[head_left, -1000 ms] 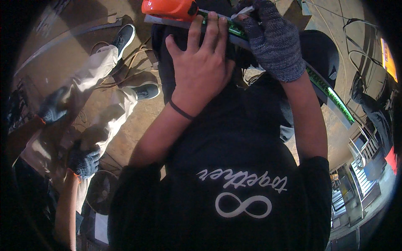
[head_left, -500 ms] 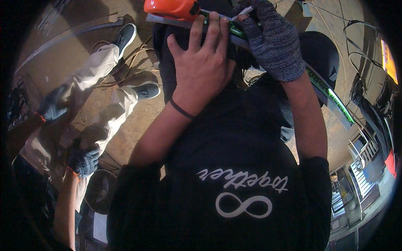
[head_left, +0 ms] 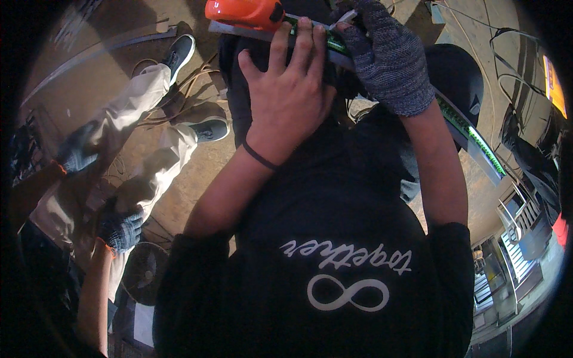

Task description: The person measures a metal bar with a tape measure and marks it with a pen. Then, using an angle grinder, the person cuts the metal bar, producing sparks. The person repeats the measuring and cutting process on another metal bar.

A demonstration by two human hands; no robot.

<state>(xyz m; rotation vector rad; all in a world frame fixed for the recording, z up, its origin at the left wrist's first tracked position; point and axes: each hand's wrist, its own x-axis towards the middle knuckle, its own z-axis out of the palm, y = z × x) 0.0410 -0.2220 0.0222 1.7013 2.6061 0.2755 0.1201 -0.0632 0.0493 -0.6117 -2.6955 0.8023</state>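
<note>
An orange tape measure [head_left: 245, 13] sits at the top of the view on a narrow metal strip [head_left: 222, 27], which runs across my lap. Its green blade [head_left: 484, 150] lies along the strip toward the lower right. My bare left hand [head_left: 286, 101] rests on the blade and strip beside the case, fingers spread and fingertips pressing down. In a grey knitted fingerless glove, my right hand [head_left: 391, 59] pinches a thin pale stick [head_left: 346, 21], perhaps chalk, just right of my left fingers. The stick's point is close to the blade; whether it touches is unclear.
At the left sits another person with gloved hands [head_left: 121, 230] and light trousers [head_left: 158, 152]. Cables [head_left: 191, 74] lie on the brown floor by that person's shoes. A round fan [head_left: 143, 271] stands lower left. Dark hoses [head_left: 507, 65] and metal frames [head_left: 513, 244] are at the right.
My right hand has shifted very slightly with the pale stick. My left hand and the tape measure stay where they were.
</note>
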